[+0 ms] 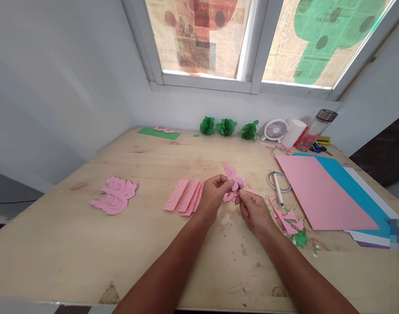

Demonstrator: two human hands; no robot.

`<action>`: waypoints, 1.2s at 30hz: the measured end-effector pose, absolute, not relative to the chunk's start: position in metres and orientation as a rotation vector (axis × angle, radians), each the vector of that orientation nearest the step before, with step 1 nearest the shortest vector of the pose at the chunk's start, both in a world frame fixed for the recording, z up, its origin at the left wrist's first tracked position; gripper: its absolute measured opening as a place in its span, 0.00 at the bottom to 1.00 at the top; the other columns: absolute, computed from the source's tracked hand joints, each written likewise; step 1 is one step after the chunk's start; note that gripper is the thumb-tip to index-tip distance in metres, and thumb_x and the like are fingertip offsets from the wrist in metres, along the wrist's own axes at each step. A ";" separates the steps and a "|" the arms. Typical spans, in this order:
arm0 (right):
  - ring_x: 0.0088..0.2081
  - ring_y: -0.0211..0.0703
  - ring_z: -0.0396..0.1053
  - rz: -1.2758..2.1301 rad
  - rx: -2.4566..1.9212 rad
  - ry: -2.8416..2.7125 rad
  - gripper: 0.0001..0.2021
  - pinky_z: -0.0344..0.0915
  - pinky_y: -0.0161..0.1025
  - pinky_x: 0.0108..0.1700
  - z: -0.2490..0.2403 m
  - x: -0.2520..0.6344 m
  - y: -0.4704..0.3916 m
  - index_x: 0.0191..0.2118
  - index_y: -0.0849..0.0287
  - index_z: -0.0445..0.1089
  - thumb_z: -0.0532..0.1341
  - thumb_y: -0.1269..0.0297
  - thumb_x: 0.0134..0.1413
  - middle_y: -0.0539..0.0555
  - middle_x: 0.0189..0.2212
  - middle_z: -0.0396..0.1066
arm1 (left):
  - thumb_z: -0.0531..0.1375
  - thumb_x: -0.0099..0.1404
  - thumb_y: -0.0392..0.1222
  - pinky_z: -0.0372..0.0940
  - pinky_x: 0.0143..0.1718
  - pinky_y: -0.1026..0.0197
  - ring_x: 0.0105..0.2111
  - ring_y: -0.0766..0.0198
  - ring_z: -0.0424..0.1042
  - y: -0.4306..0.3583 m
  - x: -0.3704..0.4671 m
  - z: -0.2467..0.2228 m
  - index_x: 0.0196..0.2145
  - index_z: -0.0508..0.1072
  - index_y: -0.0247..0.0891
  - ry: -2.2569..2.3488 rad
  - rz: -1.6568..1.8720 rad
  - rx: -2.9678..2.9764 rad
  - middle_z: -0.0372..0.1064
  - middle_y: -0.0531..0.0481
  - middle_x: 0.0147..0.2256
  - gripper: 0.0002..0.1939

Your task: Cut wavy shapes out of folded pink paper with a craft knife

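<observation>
Between the thumb and fingers of my left hand (215, 194) is a pink paper piece (230, 172) with curved, cut edges, raised above the table. My right hand (253, 207) is closed at the lower right edge of that paper. Something small and dark shows at its fingertips, too hidden to name. Below and behind the hands lie more pink paper bits (230, 197). Just left of my left hand are folded pink paper strips (177, 195) with drawn curves, partly covered by the hand. Further left sits a pile of scalloped pink cutouts (112, 196).
Pink and green scraps (287, 220) lie right of my right hand, near a white pen (278, 189). Coloured sheets (324, 196) cover the right side. Along the wall stand green paper figures (226, 127), a small fan (276, 129) and a glass bottle (317, 130).
</observation>
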State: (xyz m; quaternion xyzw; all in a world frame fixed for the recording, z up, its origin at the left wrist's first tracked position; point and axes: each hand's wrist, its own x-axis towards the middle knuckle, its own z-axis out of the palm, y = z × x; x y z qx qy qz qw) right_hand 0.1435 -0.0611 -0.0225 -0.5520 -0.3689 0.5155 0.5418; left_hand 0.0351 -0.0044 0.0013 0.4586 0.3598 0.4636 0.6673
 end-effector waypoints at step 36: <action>0.12 0.28 0.40 1.250 -1.296 -0.859 0.19 0.34 0.32 0.16 -0.020 0.142 -0.063 0.23 0.60 0.63 0.57 0.48 0.50 0.40 0.08 0.48 | 0.62 0.50 0.40 0.55 0.25 0.67 0.21 0.71 0.59 -0.005 0.036 0.001 0.18 0.62 0.35 0.808 1.069 0.999 0.61 0.56 0.18 0.12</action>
